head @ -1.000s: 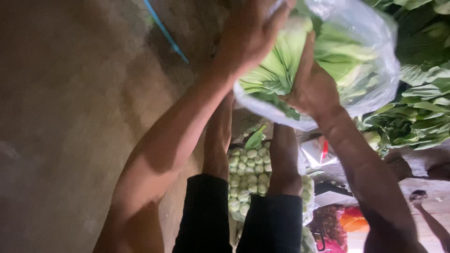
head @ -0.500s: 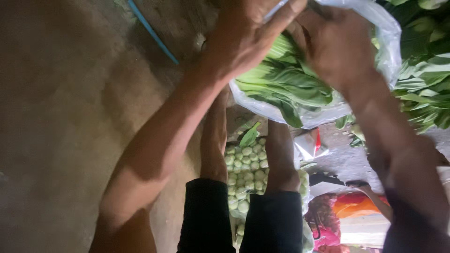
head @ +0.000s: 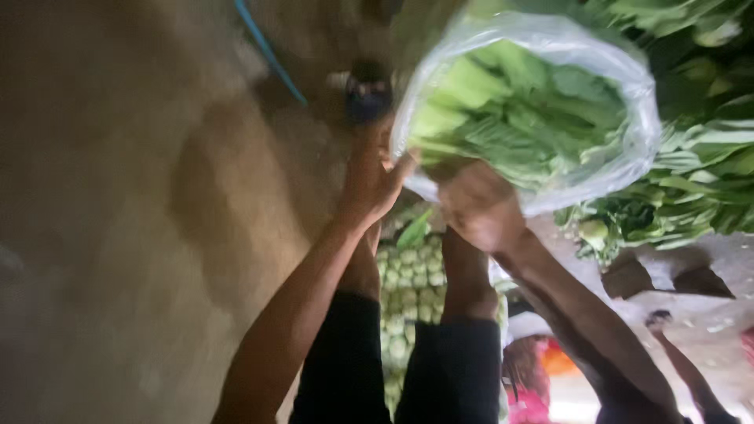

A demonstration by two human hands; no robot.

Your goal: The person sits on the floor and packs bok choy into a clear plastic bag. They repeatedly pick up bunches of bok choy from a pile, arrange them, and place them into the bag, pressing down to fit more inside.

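Filling the upper right of the view, a clear, bulging plastic bag stuffed with pale-stemmed green leafy vegetables (head: 534,118) hangs above and beyond both of the person's hands. Its long axis runs from the lower left, where the hands meet it, up toward the far right, and its rounded end reaches out over a loose heap of dark green leafy bunches (head: 691,188) lying along the right side. To the left stretches a bare brown earthen floor (head: 118,235), crossed at the far end by a thin blue hose or cord (head: 271,55).

Below the bag, between the person's legs, lies a mound of small round pale green vegetables (head: 408,290), near to the viewer and well under the hands.

The right hand (head: 479,206) is nearer to the bulk of the load: it sits directly beneath the bag, fingers curled up against the plastic, seemingly gripping its lower edge. The blur makes it hard to see how tightly. The left hand (head: 373,180) is just left of the bag, its fingers partly spread and its fingertips touching the bag's near left edge; whether it pinches the plastic or only steadies it I cannot tell.
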